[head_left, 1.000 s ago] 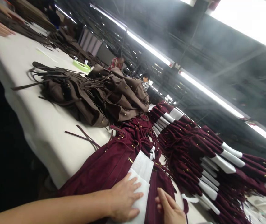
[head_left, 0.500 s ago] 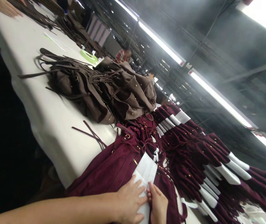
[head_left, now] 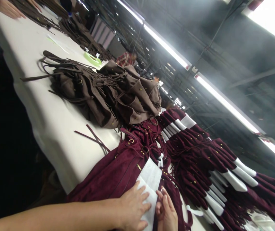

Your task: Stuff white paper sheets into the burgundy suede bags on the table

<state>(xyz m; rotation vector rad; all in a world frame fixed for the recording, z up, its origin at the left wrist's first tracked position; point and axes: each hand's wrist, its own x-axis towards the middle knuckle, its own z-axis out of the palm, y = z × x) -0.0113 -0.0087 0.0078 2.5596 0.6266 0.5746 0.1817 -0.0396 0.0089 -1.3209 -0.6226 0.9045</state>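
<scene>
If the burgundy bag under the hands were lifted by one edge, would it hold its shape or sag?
The burgundy bag would probably sag: its suede-like cloth lies flat and drapes over the table edge. Its loose straps would likely trail and snag. The white sheet under the left hand, beside the right hand, may slide off.

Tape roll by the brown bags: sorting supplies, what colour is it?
Light green tape roll, seen in the head view.
</scene>
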